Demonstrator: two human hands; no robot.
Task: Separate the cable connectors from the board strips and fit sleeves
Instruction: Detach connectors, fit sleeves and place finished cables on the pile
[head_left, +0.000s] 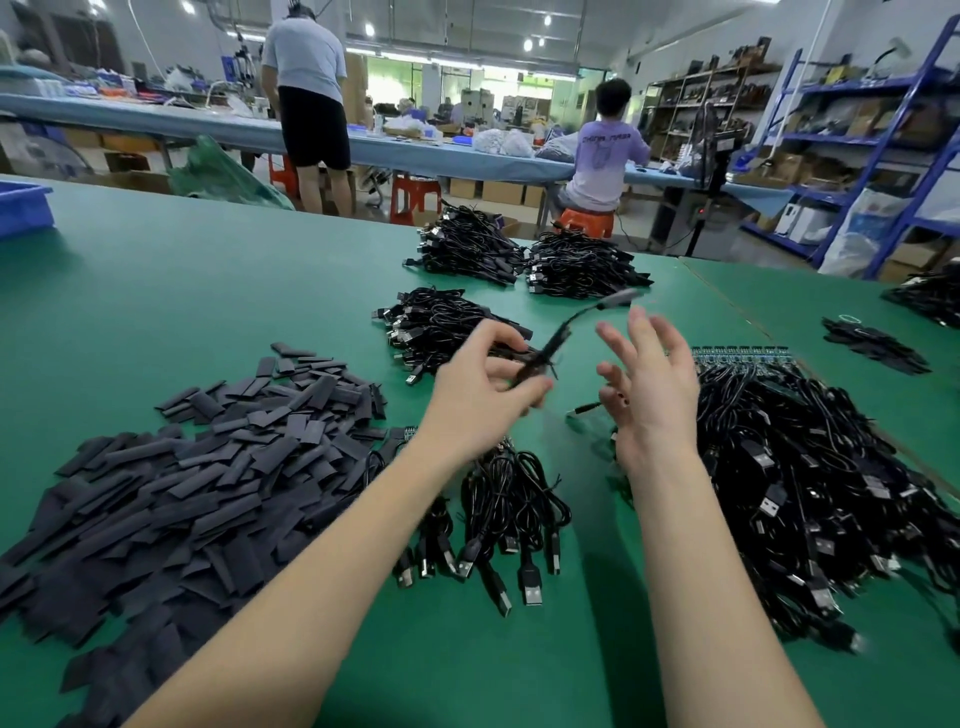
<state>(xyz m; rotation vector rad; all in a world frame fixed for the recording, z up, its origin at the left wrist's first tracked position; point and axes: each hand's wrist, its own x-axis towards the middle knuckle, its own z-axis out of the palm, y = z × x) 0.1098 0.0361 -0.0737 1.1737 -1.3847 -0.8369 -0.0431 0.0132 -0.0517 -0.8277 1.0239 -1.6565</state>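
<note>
Sleeves (208, 467), black, flat, heaped on green table (208, 270) left of left hand (483, 395). Loose USB cables (511, 514) lying directly below that hand. Left hand: fingers curled, pinching one cable (558, 332), its blurred far end raised toward upper right. Right hand (652, 395), just right of left hand: fingers spread, holding nothing. Unseparated cables on board strips (743, 356), massed further right. Finished bundles (524, 254) beyond the left hand. Advice: keep the pinch close behind the connector and steady it before threading a sleeve.
</note>
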